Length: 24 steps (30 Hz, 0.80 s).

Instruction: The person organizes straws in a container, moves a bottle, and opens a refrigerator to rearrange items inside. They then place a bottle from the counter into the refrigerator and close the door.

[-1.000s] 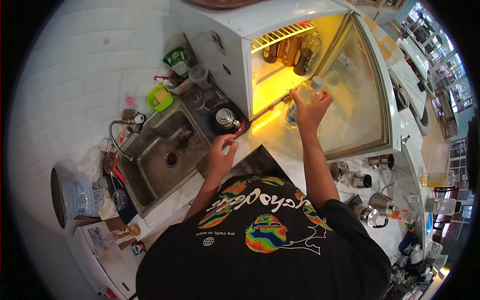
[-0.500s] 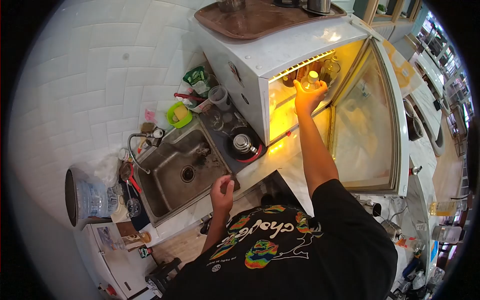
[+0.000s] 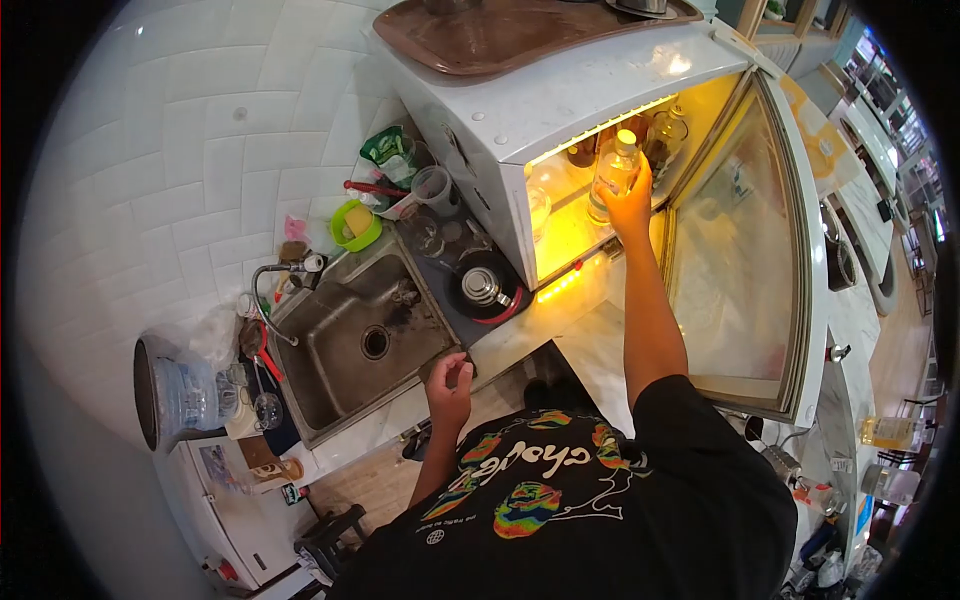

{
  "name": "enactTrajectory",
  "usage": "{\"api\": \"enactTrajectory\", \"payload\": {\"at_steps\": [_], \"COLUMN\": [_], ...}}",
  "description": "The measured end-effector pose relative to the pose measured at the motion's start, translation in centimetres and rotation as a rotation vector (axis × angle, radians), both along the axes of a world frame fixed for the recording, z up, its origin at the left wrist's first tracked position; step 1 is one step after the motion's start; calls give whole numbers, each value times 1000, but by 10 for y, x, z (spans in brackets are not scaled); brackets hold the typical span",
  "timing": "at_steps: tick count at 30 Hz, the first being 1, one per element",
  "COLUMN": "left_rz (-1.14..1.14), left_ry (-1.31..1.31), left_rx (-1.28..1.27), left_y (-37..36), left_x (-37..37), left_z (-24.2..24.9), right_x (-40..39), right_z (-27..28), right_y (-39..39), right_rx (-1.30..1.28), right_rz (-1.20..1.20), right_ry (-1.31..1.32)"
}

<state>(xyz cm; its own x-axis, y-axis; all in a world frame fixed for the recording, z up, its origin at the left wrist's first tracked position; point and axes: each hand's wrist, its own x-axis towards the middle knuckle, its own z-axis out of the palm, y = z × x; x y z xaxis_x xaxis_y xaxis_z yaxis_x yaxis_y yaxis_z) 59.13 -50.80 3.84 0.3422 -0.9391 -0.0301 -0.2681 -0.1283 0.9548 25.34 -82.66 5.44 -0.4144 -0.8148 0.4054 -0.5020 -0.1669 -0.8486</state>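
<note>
My right hand (image 3: pixel 630 205) is wrapped around a clear glass bottle (image 3: pixel 613 170) with a yellow cap, inside a yellow-lit display fridge (image 3: pixel 490 150). The bottle is nearly upright, close to the opening, its base near the fridge floor. More bottles (image 3: pixel 667 132) stand behind it, and a glass jar (image 3: pixel 539 212) is at the left side of the interior. Swung wide to the right is the fridge's glass door (image 3: pixel 735 250). Empty and loosely curled, with the thumb apart, my left hand (image 3: pixel 449 388) hovers by the front edge of the sink (image 3: pixel 340 370).
Beside the sink, a dark mat (image 3: pixel 450 265) carries a steel lidded vessel (image 3: pixel 482 287) and clear cups. A green sponge holder (image 3: pixel 357 228) sits behind, near the faucet (image 3: pixel 270 290). On the fridge top lies a brown tray (image 3: pixel 510 40). A water jug (image 3: pixel 185 395) is at the left.
My right hand has come down and slightly right with the bottle, towards the fridge opening, so more of the bottle shows. My left hand stays by the sink edge, moving little.
</note>
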Motion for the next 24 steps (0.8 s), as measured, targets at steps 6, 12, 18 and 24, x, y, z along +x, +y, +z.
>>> {"api": "enactTrajectory", "payload": {"at_steps": [6,12,18,24], "left_rz": [41,74,69,51], "left_ry": [12,-13,-9,-4], "left_rx": [12,11,24,14], "left_y": [1,8,10,7], "left_x": [4,11,13,8], "left_z": [7,10,0,-1], "right_x": [33,51,10,15], "right_z": [-16,16,-47,-34], "right_y": [-35,-26,-31,-37], "right_rx": [-40,129,89,121], "right_rz": [-305,-403,-115,-175], "right_ry": [-155,-91,2,12]}}
